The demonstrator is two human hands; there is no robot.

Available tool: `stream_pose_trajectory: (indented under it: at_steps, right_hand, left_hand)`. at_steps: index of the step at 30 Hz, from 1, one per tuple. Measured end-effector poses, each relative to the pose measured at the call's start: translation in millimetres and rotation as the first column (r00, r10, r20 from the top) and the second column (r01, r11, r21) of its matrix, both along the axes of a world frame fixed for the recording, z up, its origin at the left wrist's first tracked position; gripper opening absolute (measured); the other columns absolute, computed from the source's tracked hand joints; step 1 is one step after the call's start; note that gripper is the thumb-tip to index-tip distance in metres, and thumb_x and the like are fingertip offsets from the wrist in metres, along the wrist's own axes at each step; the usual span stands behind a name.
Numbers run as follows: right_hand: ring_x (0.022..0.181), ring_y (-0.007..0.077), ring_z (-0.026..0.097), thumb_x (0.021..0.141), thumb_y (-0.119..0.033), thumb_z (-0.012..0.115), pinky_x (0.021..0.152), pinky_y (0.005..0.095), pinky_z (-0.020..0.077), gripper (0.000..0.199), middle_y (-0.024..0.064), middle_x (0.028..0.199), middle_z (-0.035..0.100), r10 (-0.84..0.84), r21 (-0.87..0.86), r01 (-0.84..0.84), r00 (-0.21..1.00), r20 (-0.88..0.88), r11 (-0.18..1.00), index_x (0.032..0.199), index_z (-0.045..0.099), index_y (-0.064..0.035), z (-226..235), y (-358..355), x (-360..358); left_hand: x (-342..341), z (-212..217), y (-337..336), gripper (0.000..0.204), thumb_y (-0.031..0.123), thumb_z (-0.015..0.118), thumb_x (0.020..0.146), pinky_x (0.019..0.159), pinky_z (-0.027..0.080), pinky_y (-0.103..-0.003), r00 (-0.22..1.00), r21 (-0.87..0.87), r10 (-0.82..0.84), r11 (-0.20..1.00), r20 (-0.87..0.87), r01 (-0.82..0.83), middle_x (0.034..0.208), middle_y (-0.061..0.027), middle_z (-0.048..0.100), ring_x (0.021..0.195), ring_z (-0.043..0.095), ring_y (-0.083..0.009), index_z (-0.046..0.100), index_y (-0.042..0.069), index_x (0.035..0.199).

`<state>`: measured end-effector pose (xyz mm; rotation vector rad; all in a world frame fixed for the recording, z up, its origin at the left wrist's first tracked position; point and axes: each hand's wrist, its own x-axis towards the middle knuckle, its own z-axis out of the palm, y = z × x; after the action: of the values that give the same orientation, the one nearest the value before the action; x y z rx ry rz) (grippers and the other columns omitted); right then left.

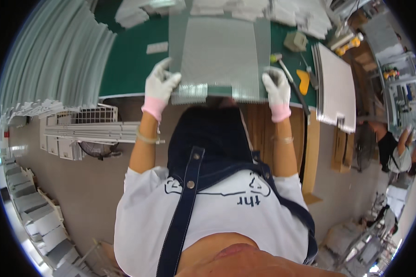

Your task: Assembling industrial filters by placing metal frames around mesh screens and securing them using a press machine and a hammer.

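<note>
A translucent, finely ribbed plastic sheet (pixel 265 41) lies across the green table in front of me, with a paler whitish panel (pixel 219 51) in its middle. Its near end has two ribbed tabs with a gap between them. My left hand (pixel 161 87), in a white glove with a pink cuff, grips the sheet's left edge between thumb and fingers. At the opposite edge, my right hand (pixel 277 87), gloved the same way, has its thumb and fingers curled on the sheet. The fingers' undersides are hidden.
Stacked pale sheets (pixel 55 55) rise at left; more sheets (pixel 305 18) lie at the far side. At right are a hammer (pixel 286 74), a yellow scraper (pixel 303 82), a greenish block (pixel 296 41) and a panel stack (pixel 335 85). Another person (pixel 397 150) is at far right.
</note>
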<state>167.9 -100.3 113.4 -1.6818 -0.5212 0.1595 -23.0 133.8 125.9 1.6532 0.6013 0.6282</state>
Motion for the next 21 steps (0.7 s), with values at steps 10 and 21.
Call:
stream_pose_trajectory:
  at_steps: [10, 21]
  right_hand:
    - [0.071, 0.0144, 0.06, 0.08, -0.02, 0.064, 0.068, 0.026, 0.0475, 0.028, 0.0097, 0.081, 0.064, -0.067, -0.267, 0.079, 0.996, 0.055, 0.96, 0.097, 0.061, 0.0024, -32.3, 16.1, 22.3]
    - [0.073, 0.0167, 0.06, 0.08, -0.022, 0.064, 0.071, 0.028, 0.0473, 0.029, 0.0105, 0.085, 0.065, -0.095, -0.353, 0.098, 0.995, 0.025, 0.931, 0.096, 0.062, 0.0013, -45.8, 18.5, 32.9]
  left_hand:
    - [21.3, -42.7, 26.0, 0.054, 0.014, 0.064, 0.079, 0.068, 0.047, -0.025, 0.955, 0.142, 0.028, 0.99, -0.294, 0.015, 0.075, -0.0043, 0.057, 0.069, 0.055, -0.0108, 0.045, -0.003, 0.126]
    - [35.8, -49.6, 28.4, 0.056, 0.023, 0.064, 0.078, 0.077, 0.047, -0.029, 0.9, 0.274, 0.054, 0.959, -0.433, 0.074, 0.083, -0.0076, 0.062, 0.078, 0.061, -0.018, 0.046, 0.0, 0.126]
